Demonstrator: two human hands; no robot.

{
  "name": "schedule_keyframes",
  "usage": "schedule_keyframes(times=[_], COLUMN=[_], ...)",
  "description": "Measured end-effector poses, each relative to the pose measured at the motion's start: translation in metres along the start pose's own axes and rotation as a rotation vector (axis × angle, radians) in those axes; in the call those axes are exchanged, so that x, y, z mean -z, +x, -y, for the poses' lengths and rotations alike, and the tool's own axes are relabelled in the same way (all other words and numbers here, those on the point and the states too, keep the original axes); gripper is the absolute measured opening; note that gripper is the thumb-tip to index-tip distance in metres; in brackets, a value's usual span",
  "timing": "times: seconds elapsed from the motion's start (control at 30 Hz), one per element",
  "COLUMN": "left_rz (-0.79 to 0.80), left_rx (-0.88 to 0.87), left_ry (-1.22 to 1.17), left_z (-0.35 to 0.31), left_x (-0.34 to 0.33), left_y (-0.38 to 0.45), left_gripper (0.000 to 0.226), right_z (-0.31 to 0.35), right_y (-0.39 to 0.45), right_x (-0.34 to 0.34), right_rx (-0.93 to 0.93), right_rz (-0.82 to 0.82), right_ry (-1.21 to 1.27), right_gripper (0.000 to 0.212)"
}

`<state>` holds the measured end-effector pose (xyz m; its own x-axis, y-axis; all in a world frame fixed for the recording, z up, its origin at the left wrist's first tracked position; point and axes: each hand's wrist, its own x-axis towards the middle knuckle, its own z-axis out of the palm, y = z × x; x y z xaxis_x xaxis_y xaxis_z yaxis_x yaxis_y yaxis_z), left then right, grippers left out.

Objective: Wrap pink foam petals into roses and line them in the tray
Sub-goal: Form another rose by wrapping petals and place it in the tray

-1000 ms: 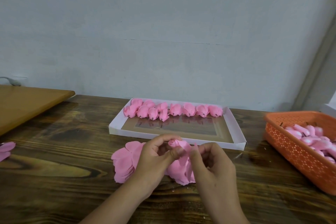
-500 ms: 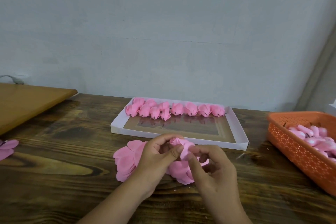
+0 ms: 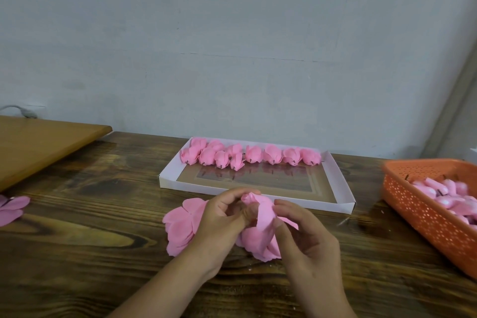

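While a rose is being wrapped, the bud [image 3: 249,197] is pinched in the left hand [image 3: 225,217] above the bench [image 3: 85,245].
A petal [image 3: 265,214] is gripped by the right hand [image 3: 304,235] fingers; if either pinch is loosened, the springy foam could unroll before the tray [image 3: 343,183] is reached.

There is just one camera, worn on the person's head. It looks forward and down at the wooden table [image 3: 77,253], close up. The wall [image 3: 232,46] is right behind.
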<state>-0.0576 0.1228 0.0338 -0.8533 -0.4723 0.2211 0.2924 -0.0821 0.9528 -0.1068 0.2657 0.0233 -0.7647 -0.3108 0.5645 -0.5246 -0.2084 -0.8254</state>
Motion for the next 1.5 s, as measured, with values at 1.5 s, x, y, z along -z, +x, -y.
schedule_keyframes(times=[1.5], left_rz=[0.128], left_rx=[-0.179], left_ry=[0.298], left_z=[-0.005], left_x=[0.013], left_y=[0.004], left_gripper=[0.026], right_z=[-0.009], right_y=[0.008], right_x=[0.013], right_rx=[-0.117], right_rz=[0.21], right_ry=[0.031], right_gripper=[0.027])
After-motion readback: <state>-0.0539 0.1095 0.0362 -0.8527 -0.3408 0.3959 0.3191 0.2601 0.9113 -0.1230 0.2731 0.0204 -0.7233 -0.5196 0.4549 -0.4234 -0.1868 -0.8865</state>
